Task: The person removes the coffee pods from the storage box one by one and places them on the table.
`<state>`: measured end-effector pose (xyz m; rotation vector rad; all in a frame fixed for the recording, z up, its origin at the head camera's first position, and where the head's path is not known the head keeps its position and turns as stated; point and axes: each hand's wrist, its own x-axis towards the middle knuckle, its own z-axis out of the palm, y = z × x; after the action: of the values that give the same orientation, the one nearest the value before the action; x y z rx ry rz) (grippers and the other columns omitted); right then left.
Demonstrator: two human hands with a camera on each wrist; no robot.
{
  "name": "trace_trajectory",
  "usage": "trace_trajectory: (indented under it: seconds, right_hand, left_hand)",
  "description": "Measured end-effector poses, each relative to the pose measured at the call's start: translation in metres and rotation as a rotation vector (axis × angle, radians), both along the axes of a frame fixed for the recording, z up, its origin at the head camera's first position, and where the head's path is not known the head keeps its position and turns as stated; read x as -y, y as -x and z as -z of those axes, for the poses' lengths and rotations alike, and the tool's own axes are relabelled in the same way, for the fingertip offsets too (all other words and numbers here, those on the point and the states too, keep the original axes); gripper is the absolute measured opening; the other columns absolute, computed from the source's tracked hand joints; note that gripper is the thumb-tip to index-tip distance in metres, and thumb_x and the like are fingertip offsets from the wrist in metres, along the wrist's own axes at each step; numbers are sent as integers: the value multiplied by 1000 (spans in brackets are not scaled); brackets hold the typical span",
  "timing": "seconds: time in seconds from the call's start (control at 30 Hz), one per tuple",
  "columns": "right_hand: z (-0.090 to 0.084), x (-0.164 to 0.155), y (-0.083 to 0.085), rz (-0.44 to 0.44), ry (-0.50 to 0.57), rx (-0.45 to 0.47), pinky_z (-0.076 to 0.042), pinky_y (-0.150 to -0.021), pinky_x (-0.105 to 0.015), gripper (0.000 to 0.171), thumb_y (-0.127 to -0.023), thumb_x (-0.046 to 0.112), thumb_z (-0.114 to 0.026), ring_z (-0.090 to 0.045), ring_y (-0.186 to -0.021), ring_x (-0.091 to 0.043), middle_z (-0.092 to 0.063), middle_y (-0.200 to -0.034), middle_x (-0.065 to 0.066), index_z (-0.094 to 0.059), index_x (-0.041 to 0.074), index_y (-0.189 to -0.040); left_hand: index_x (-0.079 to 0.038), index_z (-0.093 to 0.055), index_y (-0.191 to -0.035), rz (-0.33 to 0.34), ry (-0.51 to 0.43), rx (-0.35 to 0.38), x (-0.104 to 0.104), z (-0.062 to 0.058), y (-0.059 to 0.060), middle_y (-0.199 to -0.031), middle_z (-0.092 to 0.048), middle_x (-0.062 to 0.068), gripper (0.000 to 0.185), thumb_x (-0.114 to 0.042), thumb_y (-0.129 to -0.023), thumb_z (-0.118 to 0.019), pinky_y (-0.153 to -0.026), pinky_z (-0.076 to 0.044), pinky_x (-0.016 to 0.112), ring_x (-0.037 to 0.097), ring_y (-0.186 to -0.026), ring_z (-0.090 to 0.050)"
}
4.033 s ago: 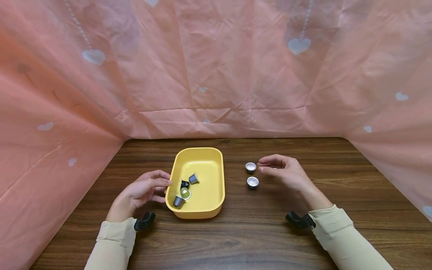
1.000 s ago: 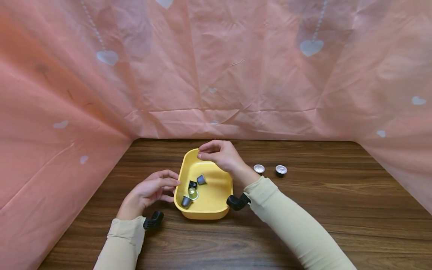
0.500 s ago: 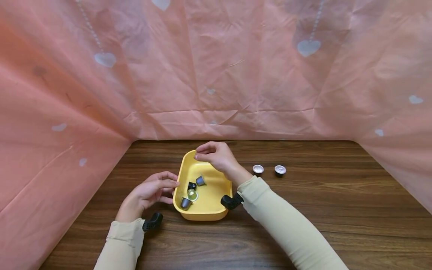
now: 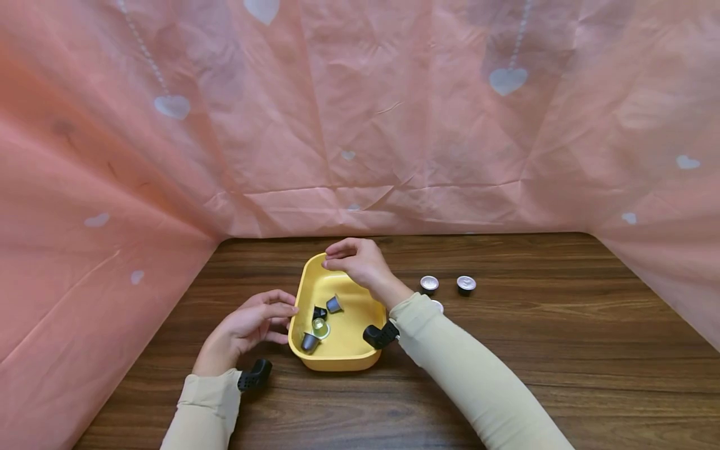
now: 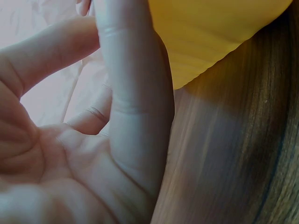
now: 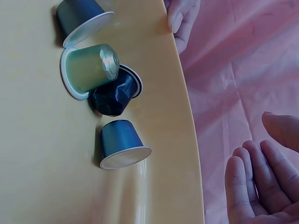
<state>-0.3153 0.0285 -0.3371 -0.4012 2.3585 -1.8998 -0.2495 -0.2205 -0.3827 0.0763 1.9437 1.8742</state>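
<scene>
Your right hand hovered, fingers loosely curled and empty, over the yellow tray. Your left hand touched its rim with relaxed fingers. The coffee capsules looked light, thin-walled and easily dented; pinch one by its sides.

Yellow rectangular tray on wooden table, four coffee capsules tumbled inside.

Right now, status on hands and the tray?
Left hand open, fingertips at yellow tray rim. Right hand over tray's far end, nothing held. Four capsules inside; nothing blocking.
</scene>
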Motion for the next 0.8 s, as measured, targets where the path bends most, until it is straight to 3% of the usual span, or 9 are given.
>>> trace_trajectory:
  seconds: [0.33,0.8]
  right_hand:
    - [2,3,7,-15,-78,-8,-62,-91,-29,36,-89,14,-89,-78,-100,-16,-83,-112,-8,-78,2,-120]
    - [11,14,10,-19,-183,-21,-56,-84,-24,32,-87,18,-90,-77,-94,-12,-84,-103,-4,-80,6,-115]
  left_hand:
    - [-4,-56,-120,0,-3,-4,0,1,0,-99,-69,1,23,-13,-102,-67,-69,-67,30,13,-84,-71]
    - [-3,-55,-121,-9,4,2,0,2,0,-98,-69,3,23,-12,-102,-66,-69,-66,30,14,-82,-71]
